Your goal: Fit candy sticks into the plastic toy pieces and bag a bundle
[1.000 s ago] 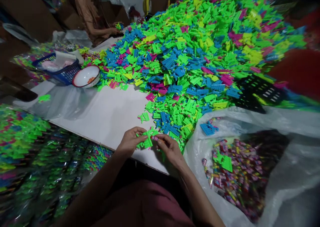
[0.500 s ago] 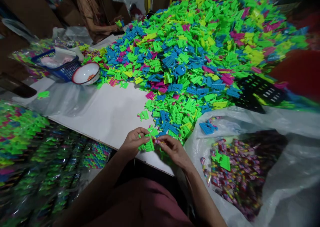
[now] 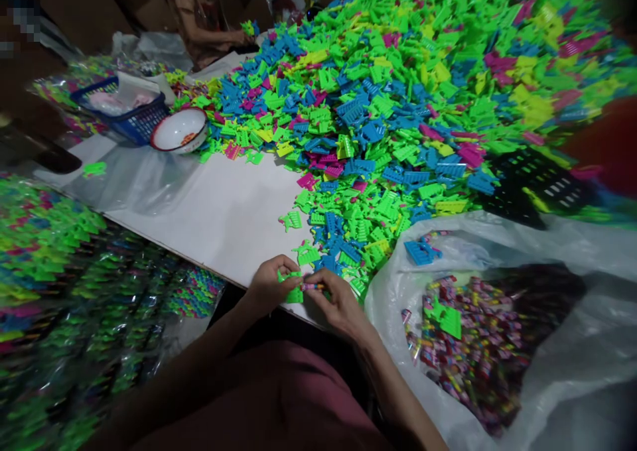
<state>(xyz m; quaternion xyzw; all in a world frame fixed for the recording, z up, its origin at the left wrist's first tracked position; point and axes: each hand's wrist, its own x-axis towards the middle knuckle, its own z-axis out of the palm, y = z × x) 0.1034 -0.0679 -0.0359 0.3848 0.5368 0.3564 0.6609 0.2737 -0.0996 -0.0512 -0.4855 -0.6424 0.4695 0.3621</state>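
Note:
Near the front edge of the white table, my left hand pinches a green plastic toy piece with a slatted part. My right hand grips a small candy tube in a printed wrapper, its end against the green piece. Fingers partly cover both things. Just beyond my hands lie loose green pieces and the front of a large pile of green, blue, pink and yellow plastic pieces.
At right, an open plastic bag holds many wrapped candy tubes, with a green piece on top. A white bowl and a blue basket stand at left. Packed bags lie below the table. Another person sits across.
The candy tube is now straighter against the green piece, which has turned in my left fingers. My hands stay close together. The whole view has shifted slightly.

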